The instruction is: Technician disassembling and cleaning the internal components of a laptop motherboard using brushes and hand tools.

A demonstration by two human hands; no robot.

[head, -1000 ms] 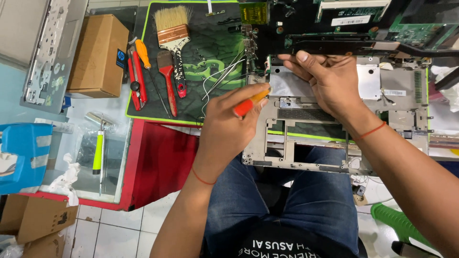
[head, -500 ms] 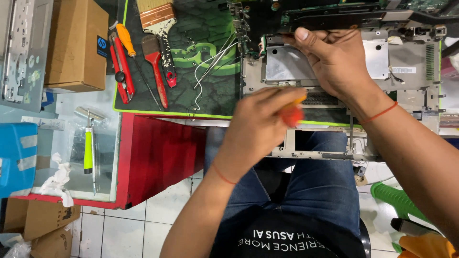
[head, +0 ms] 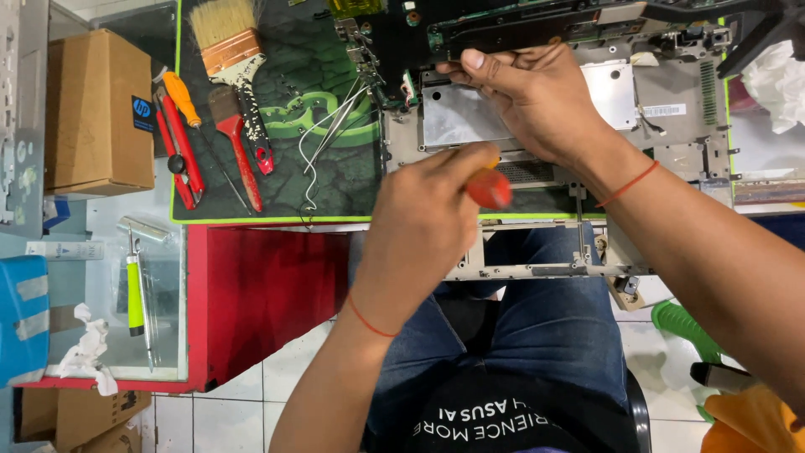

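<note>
Covering red workbench [head: 260, 285]: dark mat [head: 335, 180]

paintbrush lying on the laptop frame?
No, the paintbrush lies on the dark mat, left of the laptop frame.

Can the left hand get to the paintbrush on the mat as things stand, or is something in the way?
Probably yes, but not free: the left hand holds the orange-handled screwdriver. The paintbrush lies uncovered on the green-edged mat to its left, nothing between.

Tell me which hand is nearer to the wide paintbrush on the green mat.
Left. The left hand, gripping an orange-handled screwdriver, sits below and right of the paintbrush. The right hand rests farther right on the laptop chassis.
</note>
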